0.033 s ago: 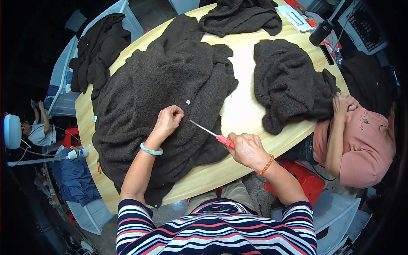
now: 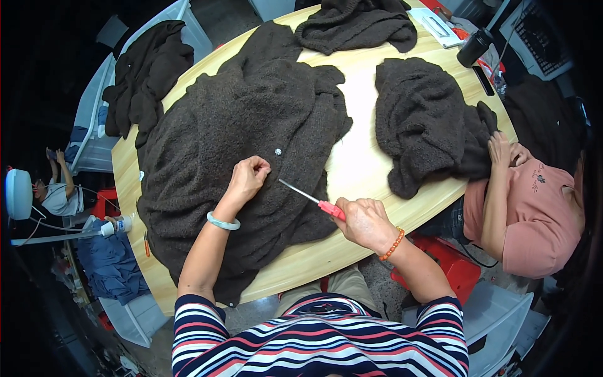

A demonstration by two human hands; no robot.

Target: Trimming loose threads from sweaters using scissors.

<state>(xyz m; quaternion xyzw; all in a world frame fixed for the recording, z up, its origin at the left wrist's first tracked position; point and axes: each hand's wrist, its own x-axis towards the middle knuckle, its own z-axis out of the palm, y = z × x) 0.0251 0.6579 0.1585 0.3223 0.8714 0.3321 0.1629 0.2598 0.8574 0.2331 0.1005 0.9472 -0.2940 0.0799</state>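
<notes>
A large dark brown knitted garment lies heaped in front of me. Over its fabric, the fingertips of my left hand are pinched together; whatever is between them is too small to make out. My right hand grips red-handled scissors. Their slim metal blades look closed and point up and left toward my left fingers, without touching them. A small round white speckled piece rests on the garment just beyond my left fingertips.
More dark knits lie on the pale wooden table, including a right-hand pile handled by a co-worker in pink. A black bottle and a phone sit far right. An orange tool lies at the left edge.
The co-worker's hands have shifted slightly at the right-hand pile. My own hands and the scissors have barely moved.
</notes>
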